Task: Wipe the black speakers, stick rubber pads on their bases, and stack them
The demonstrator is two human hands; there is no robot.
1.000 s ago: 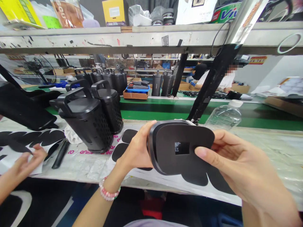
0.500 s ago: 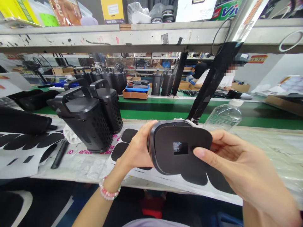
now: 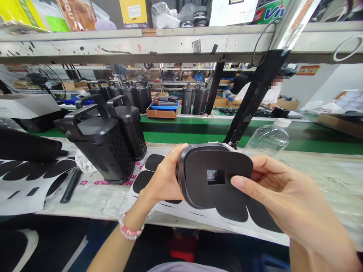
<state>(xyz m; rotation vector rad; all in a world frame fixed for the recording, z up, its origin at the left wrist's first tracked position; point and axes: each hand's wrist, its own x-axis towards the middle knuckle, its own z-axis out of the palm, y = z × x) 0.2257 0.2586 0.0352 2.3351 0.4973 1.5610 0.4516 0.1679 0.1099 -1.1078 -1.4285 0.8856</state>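
The left hand (image 3: 167,181) is curved around the side of a speaker (image 3: 204,147), and the end of this speaker is turned to the camera. The right hand (image 3: 283,192) pinches the right edge of a black pad (image 3: 201,177) between thumb and fingers. Both things are in the air, in front of the body, above a white sheet (image 3: 184,214).

The pad covers much of the end of the speaker, but its right part goes out past the rim, so I judge that it is not yet in line with it. At the upper side a narrow part of the end is uncovered. Through the cutout of the pad one can see a dark area with small print (image 3: 215,176), too small for reading. If the pad already sticks somewhere, I cannot tell. More pads (image 3: 154,162) lie on the sheet.

On the surface (image 3: 113,204), to the left, two more speakers (image 3: 99,147) (image 3: 133,124) stand upright, close together, with a third handle behind them. Near them are a white cloth (image 3: 84,162), a dark bar (image 3: 70,185) and a second sheet (image 3: 24,198). A clear bottle (image 3: 266,139) is behind the right hand.

Beyond is a green belt (image 3: 170,128), and farther a blue tray (image 3: 170,107) on a carton (image 3: 161,113). Above runs a stained shelf (image 3: 170,43) with a yellow box (image 3: 134,11). In the background at right, a person in a white shirt (image 3: 273,94) is behind the slanted post (image 3: 256,87).
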